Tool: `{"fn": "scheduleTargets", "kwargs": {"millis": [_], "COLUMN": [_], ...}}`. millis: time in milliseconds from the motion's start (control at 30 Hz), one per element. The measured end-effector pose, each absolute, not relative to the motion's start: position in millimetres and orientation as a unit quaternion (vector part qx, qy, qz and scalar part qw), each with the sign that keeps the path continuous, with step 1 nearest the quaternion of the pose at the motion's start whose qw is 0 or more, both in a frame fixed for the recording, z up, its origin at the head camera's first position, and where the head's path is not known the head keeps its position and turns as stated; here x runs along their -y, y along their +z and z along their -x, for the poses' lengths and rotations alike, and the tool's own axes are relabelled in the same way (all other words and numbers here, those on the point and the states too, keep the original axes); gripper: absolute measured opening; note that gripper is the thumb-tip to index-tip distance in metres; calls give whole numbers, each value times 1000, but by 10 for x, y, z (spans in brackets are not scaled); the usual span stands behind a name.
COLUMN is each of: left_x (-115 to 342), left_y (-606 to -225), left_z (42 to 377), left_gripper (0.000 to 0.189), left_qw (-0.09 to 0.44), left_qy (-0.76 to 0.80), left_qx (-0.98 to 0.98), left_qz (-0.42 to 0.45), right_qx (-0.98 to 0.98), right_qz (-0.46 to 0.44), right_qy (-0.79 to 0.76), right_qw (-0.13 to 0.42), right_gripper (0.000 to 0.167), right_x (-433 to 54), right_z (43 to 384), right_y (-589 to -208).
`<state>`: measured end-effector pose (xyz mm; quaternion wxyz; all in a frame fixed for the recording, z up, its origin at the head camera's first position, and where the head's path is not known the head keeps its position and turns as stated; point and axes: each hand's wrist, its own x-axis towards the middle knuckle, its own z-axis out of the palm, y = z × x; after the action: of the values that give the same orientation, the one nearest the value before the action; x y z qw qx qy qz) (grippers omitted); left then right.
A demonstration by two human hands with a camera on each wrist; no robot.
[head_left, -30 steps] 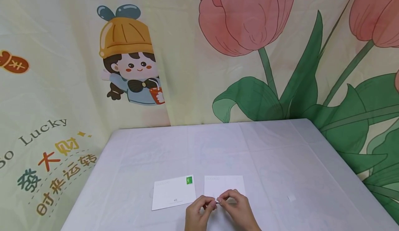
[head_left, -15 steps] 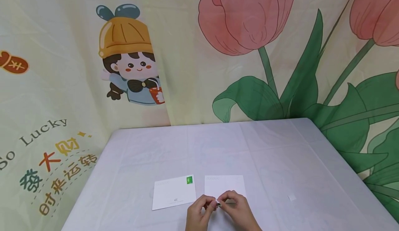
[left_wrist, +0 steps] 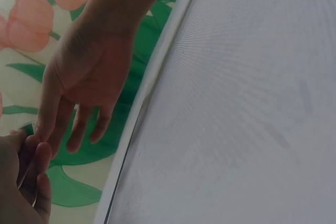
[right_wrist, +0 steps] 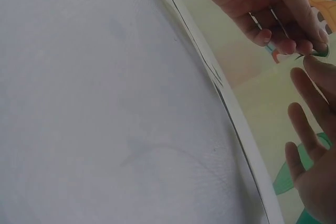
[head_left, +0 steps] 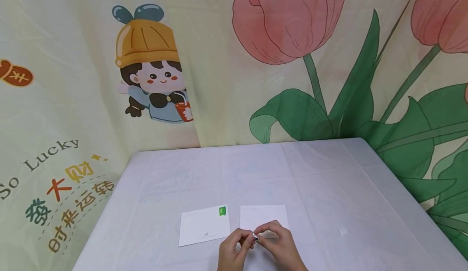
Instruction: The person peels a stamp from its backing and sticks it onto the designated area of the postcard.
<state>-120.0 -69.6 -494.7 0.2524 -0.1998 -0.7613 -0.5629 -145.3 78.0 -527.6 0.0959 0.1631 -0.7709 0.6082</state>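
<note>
My left hand (head_left: 235, 248) and right hand (head_left: 280, 244) meet fingertip to fingertip over the front of the table. Between them is a small green stamp (right_wrist: 320, 52), pinched by thumb and index finger on both sides and mostly covered. It appears bent in the right wrist view; a dark green corner of the stamp (left_wrist: 27, 128) shows in the left wrist view. Behind the right hand lies a white envelope (head_left: 261, 216), its lower part overlapped by the fingers. Left of the hands, another white envelope (head_left: 202, 226) bears a green stamp (head_left: 222, 211) at its upper right corner.
A small white scrap of paper (head_left: 341, 231) lies to the right on the white-covered table (head_left: 256, 173). Beyond the table's far edge hangs a printed curtain (head_left: 219, 59) with tulips and a cartoon figure.
Both hands stay in nearly the same place, with small finger movements at the stamp. More of its dark surface shows between the fingertips now. The envelopes have not moved.
</note>
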Motion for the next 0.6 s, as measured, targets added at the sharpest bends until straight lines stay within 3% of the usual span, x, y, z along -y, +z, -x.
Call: {"fn": "scheduleTargets", "kwargs": {"millis": [233,467,600], "left_x": [718,753,743], "left_y": [-5207,-5363,-5246], "left_z": [1267,1334,1298], "left_gripper": [14,14,17], "left_qw": [244,272,289], "left_qy": [-568,-559,-536], "left_qx": [768,756,764], "left_qz": [166,206,215], "right_qx": [759,743,741], "right_qz": [-216,-215,-203], "right_qy": [607,631,639], "right_qw": [100,61,45], "right_gripper": [11,32,18], "right_x": [-780,-811,-819], "right_z": [1402,1426,1448], "right_y": [-5161,-5246,-5249]}}
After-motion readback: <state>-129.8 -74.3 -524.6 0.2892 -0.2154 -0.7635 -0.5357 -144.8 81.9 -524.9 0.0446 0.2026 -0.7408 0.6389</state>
